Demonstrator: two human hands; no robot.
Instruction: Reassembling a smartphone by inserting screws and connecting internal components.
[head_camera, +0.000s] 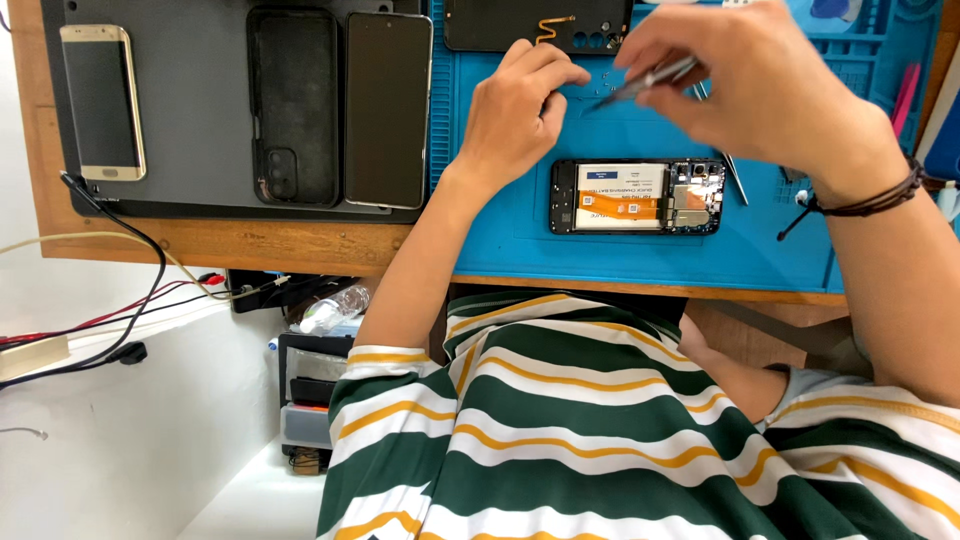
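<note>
Right hand (770, 90) pinches slim metal tweezers (645, 82), fingers closed; left hand (520, 110) curls, seemingly empty, on the blue rubber mat (500, 210) near the opened black phone (637, 197).

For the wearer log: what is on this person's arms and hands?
Both hands, left and right, are bare, no gloves or rings visible. The right wrist carries a dark corded bracelet. Forearms are uncovered; short sleeves of a green, white and yellow striped shirt show lower down.
</note>
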